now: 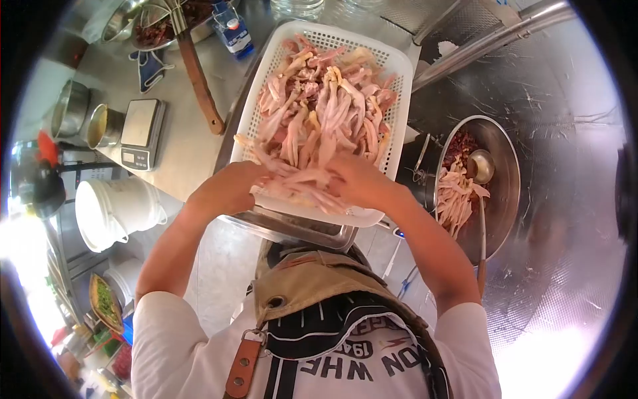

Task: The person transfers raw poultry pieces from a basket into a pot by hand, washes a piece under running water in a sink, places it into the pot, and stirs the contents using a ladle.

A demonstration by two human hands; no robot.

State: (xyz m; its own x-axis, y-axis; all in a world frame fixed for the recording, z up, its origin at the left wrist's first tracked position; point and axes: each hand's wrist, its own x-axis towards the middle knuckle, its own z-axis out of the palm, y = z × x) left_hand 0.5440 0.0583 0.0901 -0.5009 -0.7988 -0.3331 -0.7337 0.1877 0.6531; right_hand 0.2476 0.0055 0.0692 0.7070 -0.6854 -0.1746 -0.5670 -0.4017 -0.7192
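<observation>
A white perforated plastic basket holds a heap of raw, pale pink poultry feet, some with yellowish parts. At the basket's near left side, my left hand has its fingers curled on several of the feet. Opposite it, my right hand grips feet at the near right part of the heap. A loose bunch lies between the two hands, slightly smeared by motion. Some fingertips are hidden among the pieces. Beneath the basket is a metal tray.
To the right, a wok contains more feet, dried red chillies and a ladle. On the left counter are a digital scale, a wooden-handled strainer and a blue bottle. White buckets stand lower left.
</observation>
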